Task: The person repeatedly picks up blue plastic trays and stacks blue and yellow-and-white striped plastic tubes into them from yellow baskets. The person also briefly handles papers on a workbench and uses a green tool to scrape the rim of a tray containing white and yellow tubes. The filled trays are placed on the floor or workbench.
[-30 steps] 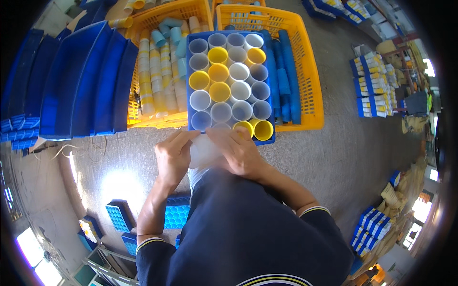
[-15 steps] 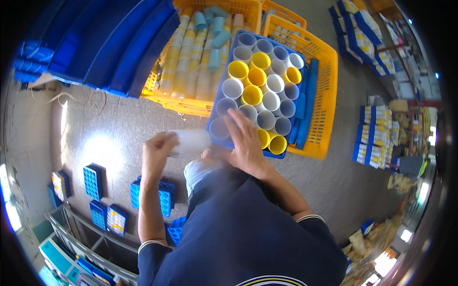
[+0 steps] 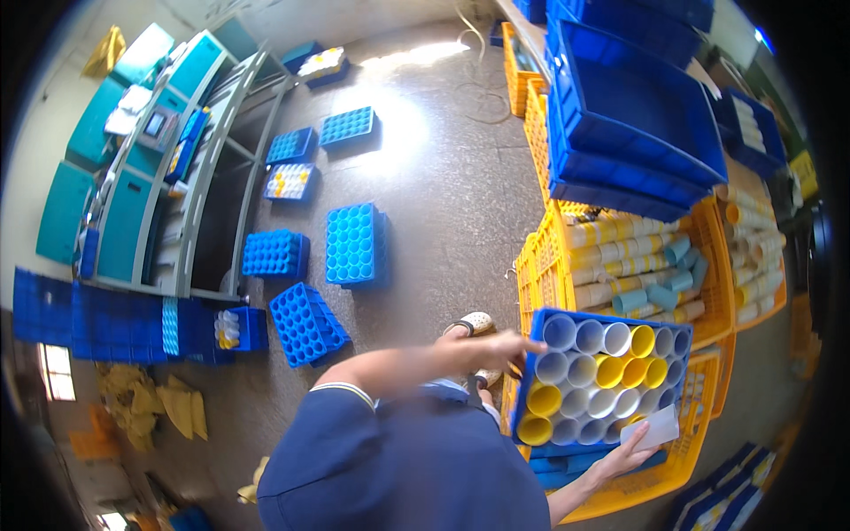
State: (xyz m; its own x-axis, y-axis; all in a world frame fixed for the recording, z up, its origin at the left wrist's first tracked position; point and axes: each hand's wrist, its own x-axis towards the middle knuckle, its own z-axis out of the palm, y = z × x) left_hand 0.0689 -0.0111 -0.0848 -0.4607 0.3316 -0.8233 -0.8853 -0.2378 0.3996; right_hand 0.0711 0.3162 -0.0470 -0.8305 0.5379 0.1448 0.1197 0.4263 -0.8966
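A person in a dark blue shirt [image 3: 407, 469] bends over a blue rack [image 3: 602, 380] packed with upright white and yellow tubes, seen from above. The rack sits on top of a yellow crate [image 3: 682, 460] on the concrete floor [image 3: 425, 177].

The left hand [image 3: 491, 350] reaches across the body to the rack's near left edge, its fingers [image 3: 522, 341] stretched out and loosely spread, their tips at or just over the rim; it holds nothing that can be seen. The right hand [image 3: 624, 456] lies at the rack's lower right corner, fingers pinching a white tube [image 3: 651, 429] that lies tilted against the rack's bottom row of tubes.

Inside the rack, yellow tubes [image 3: 540, 400] stand among white tubes [image 3: 580, 370], open ends up, filling nearly every cell. A sandalled foot [image 3: 471, 323] shows just beside the left hand, on the floor near the rack.

Behind the rack, a second yellow crate [image 3: 553, 257] holds cream and pale blue tubes lying on their sides. Stacked deep blue bins [image 3: 637, 106] rest above it. On the floor to the left, well apart from the hands, lie several empty blue racks [image 3: 354, 243] with round cells, one tipped at an angle near the person's shoulder. A grey metal frame [image 3: 204, 177] and teal cabinets [image 3: 124, 115] line the far left.
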